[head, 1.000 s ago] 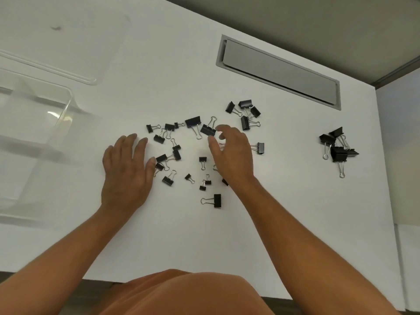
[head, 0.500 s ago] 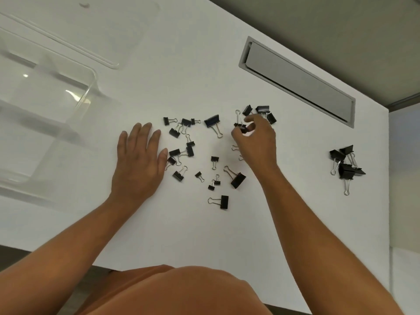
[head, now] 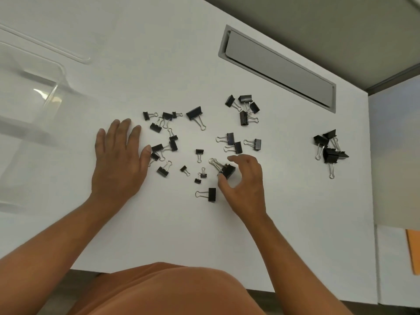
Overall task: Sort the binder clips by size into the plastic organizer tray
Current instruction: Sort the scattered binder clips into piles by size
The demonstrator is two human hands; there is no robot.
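Closest to the camera is the person's orange top [head: 159,289], and two bare arms reach out from it over the white table [head: 172,235]. The right hand [head: 244,185] is low over the table with its fingers curled. Its thumb and first finger sit on either side of a medium black clip [head: 228,171], and the thumb tip looks like it touches the clip, but I cannot tell if the hand is squeezing it yet. The clip's silver handles stick out to the left. Just beside the thumb lies another clip [head: 211,194] flat on the table. The left hand [head: 118,160] lies flat, palm down, with its fingers spread a little and holding nothing. Its thumb rests right by a few small clips. Between the two hands is a loose scatter of clips [head: 175,144], some tiny and some bigger. A little farther out, four clips [head: 245,108] sit close together. Far off to the right is a pile of big clips [head: 329,146], well apart from the rest. The clear plastic tray [head: 52,71] is at the far left, and I can see no clips in it. At the back of the table is a long grey slot cover [head: 279,67].
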